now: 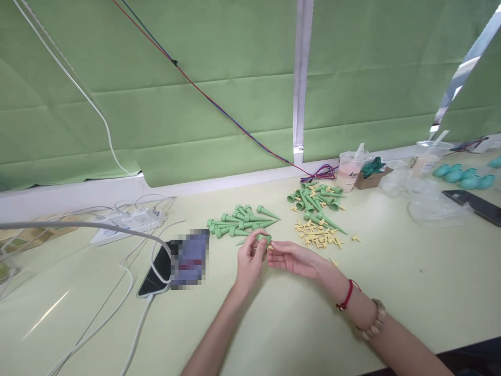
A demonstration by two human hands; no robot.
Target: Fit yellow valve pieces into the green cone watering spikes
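Note:
My left hand [249,257] is closed around a green plastic watering spike [264,238], its wide cup end facing up and its lower part hidden by the fingers. Thumb and index finger of my right hand [294,259] pinch a small yellow valve [270,247] against the side of that spike; how far it sits in cannot be made out. Beyond my left hand lies a group of green spikes [242,222]. A second pile of green spikes [313,198] is at the back right, with many loose yellow valves [319,233] in front of it.
At left are a phone [156,271] with cables and a white power strip [129,224]. Drink cups [348,172], a small cardboard box [373,177], plastic bags [430,203], a dark phone [473,206] and teal bulbs [465,176] stand or lie at right.

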